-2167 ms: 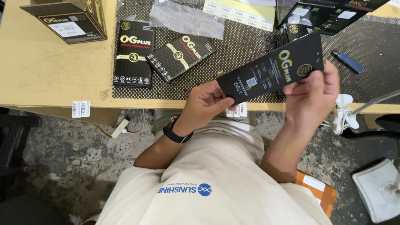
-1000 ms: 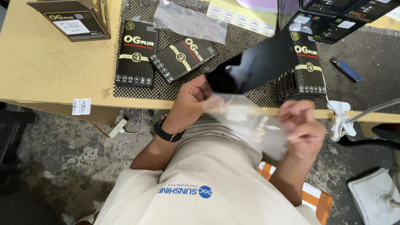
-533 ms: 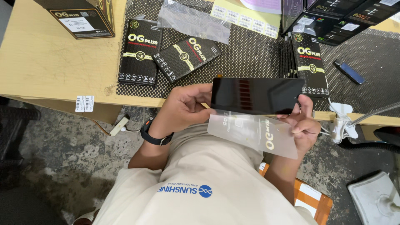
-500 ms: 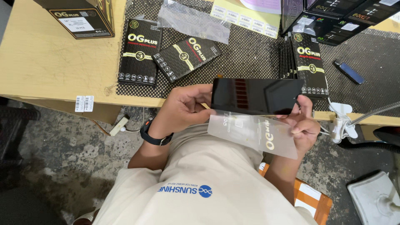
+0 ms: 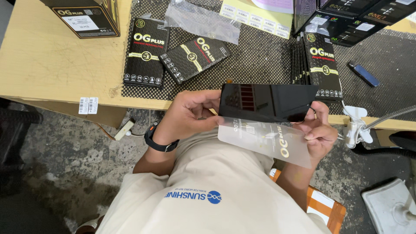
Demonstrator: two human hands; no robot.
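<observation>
A glossy black glass sheet (image 5: pixel 268 102) is held level in front of my chest, just below the table edge. My left hand (image 5: pixel 190 115) pinches its left end. My right hand (image 5: pixel 320 132) supports its right end and also holds a clear plastic sleeve (image 5: pixel 266 141) with printing, which lies right under the sheet. A black watch (image 5: pixel 158 141) is on my left wrist.
On the wooden table (image 5: pixel 52 69) lies a dark mesh mat (image 5: pixel 264 56) with two flat black packets (image 5: pixel 145 52), a stack of similar packets (image 5: pixel 318 60), a clear bag (image 5: pixel 201 19), a label sheet (image 5: pixel 255 17), a blue stick (image 5: pixel 365 73). Black cartons (image 5: pixel 84 15) stand at the far edge.
The black sheet came out of its packet and clear sleeve, then was turned level. Both hands now hold it steady over the sleeve; little has moved in the last half second.
</observation>
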